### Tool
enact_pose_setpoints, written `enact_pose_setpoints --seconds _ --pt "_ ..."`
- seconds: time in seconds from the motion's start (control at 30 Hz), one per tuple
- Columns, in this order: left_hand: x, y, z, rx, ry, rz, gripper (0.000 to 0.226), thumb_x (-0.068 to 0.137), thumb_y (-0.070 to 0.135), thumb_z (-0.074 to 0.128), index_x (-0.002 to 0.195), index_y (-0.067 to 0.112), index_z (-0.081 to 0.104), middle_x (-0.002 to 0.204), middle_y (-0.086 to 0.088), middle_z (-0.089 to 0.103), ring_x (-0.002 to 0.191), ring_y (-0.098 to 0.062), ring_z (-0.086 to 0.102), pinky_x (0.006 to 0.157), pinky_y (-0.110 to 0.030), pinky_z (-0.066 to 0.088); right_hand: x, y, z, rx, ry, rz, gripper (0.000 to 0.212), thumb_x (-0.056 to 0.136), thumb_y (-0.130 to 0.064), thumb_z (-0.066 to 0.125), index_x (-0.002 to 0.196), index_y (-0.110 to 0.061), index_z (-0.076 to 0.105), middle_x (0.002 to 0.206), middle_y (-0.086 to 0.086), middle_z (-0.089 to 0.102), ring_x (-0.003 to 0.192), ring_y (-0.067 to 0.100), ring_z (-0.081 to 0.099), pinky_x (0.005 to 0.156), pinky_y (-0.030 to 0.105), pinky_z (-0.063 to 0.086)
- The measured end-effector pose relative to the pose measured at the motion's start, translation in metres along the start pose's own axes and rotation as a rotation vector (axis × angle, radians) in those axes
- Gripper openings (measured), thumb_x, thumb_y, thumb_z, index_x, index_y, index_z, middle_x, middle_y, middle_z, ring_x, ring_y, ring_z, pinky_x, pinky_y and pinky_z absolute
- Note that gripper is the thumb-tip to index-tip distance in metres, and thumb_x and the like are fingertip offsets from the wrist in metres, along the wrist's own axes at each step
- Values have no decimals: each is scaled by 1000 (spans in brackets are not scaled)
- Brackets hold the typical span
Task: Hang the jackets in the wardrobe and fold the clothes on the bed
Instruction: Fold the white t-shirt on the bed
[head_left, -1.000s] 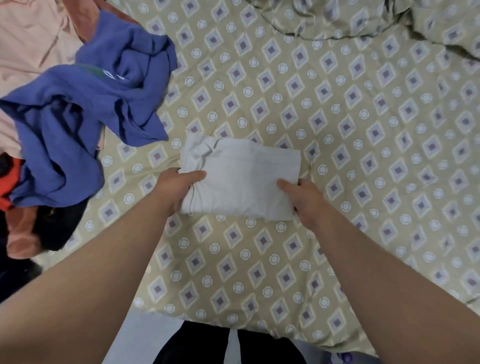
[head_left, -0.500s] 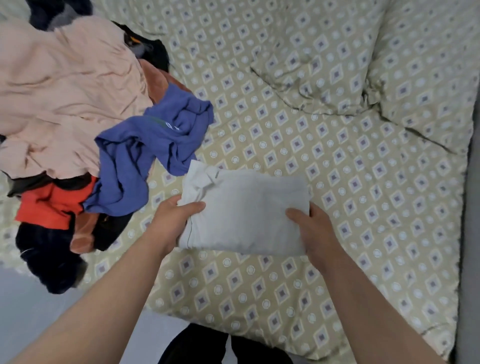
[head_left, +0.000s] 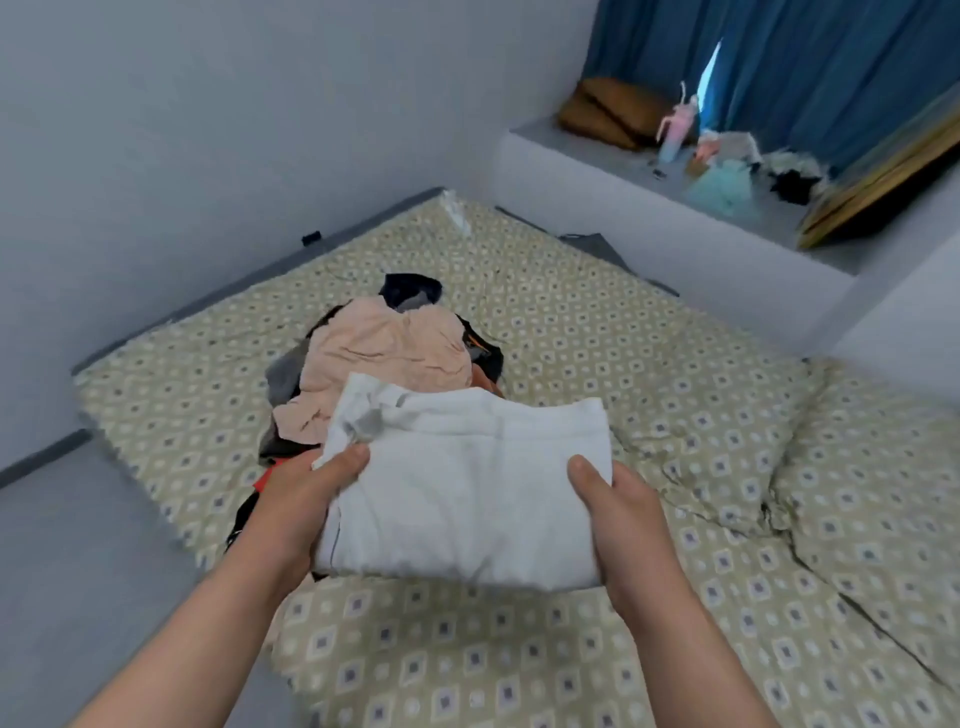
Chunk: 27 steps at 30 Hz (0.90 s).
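A folded white garment is lifted off the bed, held flat between both hands. My left hand grips its left edge, thumb on top. My right hand grips its right edge, thumb also on top. Behind the garment lies a pile of unfolded clothes, with a peach piece on top and dark and grey pieces under it. A bit of red cloth shows beside my left wrist.
The bed has a beige diamond-patterned sheet, and a matching pillow lies at the right. Grey walls close off the far side. A ledge at the back right holds a brown cushion, toys and blue curtains. Grey floor lies at the left.
Both hands have raised the folded white garment off the sheet. The view has swung up, so the far wall and ledge now show and the blue garment is hidden.
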<state>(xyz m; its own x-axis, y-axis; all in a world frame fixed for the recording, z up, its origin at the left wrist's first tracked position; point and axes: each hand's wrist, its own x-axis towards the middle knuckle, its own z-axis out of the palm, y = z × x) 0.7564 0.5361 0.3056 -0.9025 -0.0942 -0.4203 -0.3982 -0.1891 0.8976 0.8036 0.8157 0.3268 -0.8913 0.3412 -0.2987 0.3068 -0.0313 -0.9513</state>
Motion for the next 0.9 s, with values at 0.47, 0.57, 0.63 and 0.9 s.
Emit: enact_pose_setpoints --seconds 0.47,0.57,0.63,0.9 --pt "-258 82 -222 -283 693 370 17 89 22 69 91 5 73 90 -12 77 77 -25 75 66 -35 55 -157 -117 211 -154 -723 -396 14 92 -13 62 91 -21 73 85 -12 76 77 10 72 56 20 50" --pt "-315 80 -277 -331 837 417 18 87 24 71 87 6 74 90 -11 77 76 -25 75 63 -34 55 -213 -126 267 -178 -873 -423 19 92 -13 62 89 -26 74 87 -5 77 79 16 74 60 30 55" --pt "-351 77 -310 -357 911 442 19 86 27 73 84 9 76 89 -10 77 76 -25 75 59 -32 56 -253 -132 304 -195 -970 -452 16 92 -13 62 90 -23 74 87 -3 77 83 21 73 66 35 57" --pt "-487 60 -429 -387 1261 602 16 86 19 71 71 19 78 80 -8 77 64 -17 73 48 -25 53 -410 -125 433 -177 -1294 -539 9 93 -20 63 95 -24 71 89 -8 76 80 13 73 66 31 53"
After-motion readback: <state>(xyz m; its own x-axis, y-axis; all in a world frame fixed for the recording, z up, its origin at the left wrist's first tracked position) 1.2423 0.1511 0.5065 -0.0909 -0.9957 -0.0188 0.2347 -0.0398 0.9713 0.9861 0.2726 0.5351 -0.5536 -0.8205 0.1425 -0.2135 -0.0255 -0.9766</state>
